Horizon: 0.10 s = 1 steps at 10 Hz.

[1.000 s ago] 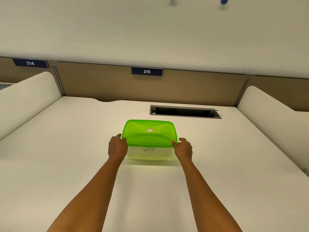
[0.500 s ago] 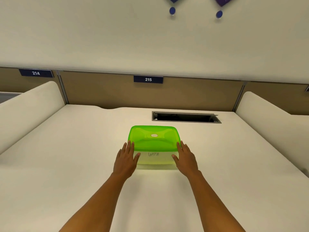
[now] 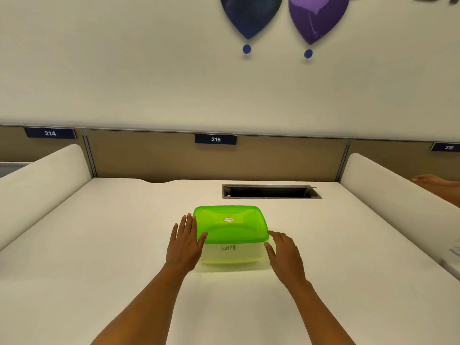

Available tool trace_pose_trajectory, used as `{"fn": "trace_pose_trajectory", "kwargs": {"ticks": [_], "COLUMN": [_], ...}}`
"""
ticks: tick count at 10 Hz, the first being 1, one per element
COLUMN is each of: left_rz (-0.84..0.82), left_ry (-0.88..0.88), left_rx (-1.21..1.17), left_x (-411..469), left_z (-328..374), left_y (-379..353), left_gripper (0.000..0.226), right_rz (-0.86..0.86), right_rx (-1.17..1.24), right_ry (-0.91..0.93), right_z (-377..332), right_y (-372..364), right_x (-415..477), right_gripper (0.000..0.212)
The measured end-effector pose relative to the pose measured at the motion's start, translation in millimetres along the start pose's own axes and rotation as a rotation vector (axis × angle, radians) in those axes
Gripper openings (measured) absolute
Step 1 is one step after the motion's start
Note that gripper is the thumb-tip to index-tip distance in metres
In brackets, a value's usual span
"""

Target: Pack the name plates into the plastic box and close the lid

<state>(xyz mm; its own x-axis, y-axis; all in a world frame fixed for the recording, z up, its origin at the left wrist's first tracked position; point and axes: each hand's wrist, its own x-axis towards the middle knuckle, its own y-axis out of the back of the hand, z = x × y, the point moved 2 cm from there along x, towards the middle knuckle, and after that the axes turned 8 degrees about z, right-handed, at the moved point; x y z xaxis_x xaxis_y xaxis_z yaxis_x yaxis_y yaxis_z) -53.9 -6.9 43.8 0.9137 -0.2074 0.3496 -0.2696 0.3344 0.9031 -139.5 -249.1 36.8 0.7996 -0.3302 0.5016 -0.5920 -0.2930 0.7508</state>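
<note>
Head view: the plastic box point(image 3: 231, 255) sits on the white surface point(image 3: 99, 245) between your two grips, with its green lid point(image 3: 231, 225) on. Your left grip point(image 3: 185, 245) is released, fingers straight along the box's left side and thumb touching the lid's near corner. Your right grip point(image 3: 286, 252) is released too, fingers loosely bent at the lid's near right corner; you cannot tell whether it touches. Handwriting on the box's front wall reads roughly "GAMA". The oval sticker point(image 3: 228, 219) on the lid is unreadable. Beyond both grips, navy number plates read "214" point(image 3: 50, 133) and "215" point(image 3: 215, 139).

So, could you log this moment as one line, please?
green plastic lid: on clear box | left hand: open, beside box | right hand: open, beside box
</note>
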Motion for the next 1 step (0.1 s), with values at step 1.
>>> {"fn": "trace_pose_trajectory", "kwargs": {"ticks": [1], "left_rz": [0.094], "left_ry": [0.003], "left_rx": [0.037], "left_x": [26.7], "left_z": [3.1], "left_y": [23.0], "left_gripper": [0.134], "right_rz": [0.163], "right_rx": [0.150], "right_ry": [-0.009], "right_z": [-5.2], "right_y": [20.0], "right_x": [6.4], "right_gripper": [0.034]}}
